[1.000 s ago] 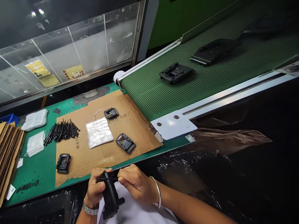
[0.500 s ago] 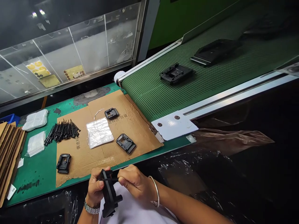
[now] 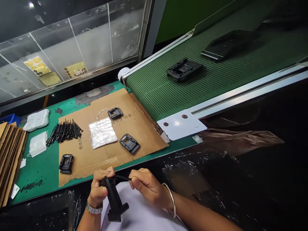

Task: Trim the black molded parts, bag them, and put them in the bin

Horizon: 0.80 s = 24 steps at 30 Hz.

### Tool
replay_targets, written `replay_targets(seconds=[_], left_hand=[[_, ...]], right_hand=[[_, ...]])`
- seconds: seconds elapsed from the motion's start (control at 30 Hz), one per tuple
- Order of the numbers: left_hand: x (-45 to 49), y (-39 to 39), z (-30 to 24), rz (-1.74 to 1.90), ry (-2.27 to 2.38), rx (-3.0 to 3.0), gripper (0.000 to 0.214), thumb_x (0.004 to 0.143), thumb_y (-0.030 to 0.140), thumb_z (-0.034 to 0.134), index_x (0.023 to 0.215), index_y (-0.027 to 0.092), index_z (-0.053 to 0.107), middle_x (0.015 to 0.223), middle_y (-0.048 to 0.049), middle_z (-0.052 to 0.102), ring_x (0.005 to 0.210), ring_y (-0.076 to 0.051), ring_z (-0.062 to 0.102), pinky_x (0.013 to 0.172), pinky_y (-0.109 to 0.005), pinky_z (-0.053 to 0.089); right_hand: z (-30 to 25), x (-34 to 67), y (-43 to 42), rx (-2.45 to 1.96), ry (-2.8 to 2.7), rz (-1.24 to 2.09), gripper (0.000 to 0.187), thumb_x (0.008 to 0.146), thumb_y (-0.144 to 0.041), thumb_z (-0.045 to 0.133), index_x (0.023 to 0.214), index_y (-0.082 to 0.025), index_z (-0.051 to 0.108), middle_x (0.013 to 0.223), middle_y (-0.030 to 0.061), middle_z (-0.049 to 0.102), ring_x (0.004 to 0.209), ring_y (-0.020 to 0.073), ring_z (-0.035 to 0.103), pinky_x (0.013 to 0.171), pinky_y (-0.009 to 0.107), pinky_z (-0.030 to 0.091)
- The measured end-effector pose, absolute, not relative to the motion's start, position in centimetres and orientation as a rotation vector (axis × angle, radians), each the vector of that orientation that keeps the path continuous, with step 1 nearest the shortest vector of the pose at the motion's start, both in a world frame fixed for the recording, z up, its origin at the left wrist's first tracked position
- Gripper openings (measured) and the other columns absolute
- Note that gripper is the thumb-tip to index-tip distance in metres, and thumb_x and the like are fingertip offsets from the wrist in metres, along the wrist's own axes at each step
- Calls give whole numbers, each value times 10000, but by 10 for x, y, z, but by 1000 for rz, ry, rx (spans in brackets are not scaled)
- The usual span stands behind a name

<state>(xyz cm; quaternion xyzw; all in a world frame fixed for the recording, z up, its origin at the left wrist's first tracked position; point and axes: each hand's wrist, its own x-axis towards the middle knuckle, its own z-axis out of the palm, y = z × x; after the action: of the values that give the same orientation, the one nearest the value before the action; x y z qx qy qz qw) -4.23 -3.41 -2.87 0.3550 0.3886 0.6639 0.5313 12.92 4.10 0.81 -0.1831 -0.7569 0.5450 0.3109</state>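
Observation:
My left hand [image 3: 99, 187], with a metal watch band at the wrist, is closed around the upper end of a black plastic bracket-like part [image 3: 115, 199]. The part hangs tilted over my lap, a short round stub sticking out near its lower end. Between thumb and fingers, my right hand [image 3: 149, 187] pinches a thin black rod [image 3: 123, 177]. The rod's far end reaches the top of the part by my left fingers; whether it sits inside is hidden. On the cardboard sheet [image 3: 89, 170] lie black plastic frames [image 3: 130, 143] and a stack of clear plastic bags [image 3: 103, 133].
A pile of thin black rods [image 3: 64, 131] lies at the cardboard's left edge. More bag bundles [image 3: 37, 119] and stacked cardboard [image 3: 11, 157] stand on the green table [image 3: 33, 166]. A green conveyor belt [image 3: 154, 93] at right carries black parts [image 3: 185, 69].
My right hand has moved a little to the right, and more of the rod shows between the hands. The black part has turned in my left hand.

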Motion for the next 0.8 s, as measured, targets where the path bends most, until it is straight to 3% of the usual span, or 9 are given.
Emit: replay_targets(seconds=[0.23,0.63,0.8], left_hand=[[-49,-37,-38,1547,935,1107,343,643,433,610,938,267,665,578,-20,509,616,-154,402,543,-290,325],[-52,-42,-34,1428,1189,948,329,540,470,666,792,265,717,503,-22,515,564,-176,423,624,-355,351],[-57,-39,-25,1345,1198,999,330,539,460,679,780,238,724,528,-41,545,596,-196,432,614,-346,337]], right_hand=[[6,124,34,-582,-1837,1630,479,894,-470,255,593,-159,461,501,-45,367,441,63,339,468,200,288],[2,120,29,-666,-1668,1888,485,862,-523,301,606,-145,464,453,-73,269,417,55,248,408,191,207],[6,117,30,-642,-1632,2044,594,718,-687,393,796,-115,533,618,-20,427,517,66,335,457,183,316]])
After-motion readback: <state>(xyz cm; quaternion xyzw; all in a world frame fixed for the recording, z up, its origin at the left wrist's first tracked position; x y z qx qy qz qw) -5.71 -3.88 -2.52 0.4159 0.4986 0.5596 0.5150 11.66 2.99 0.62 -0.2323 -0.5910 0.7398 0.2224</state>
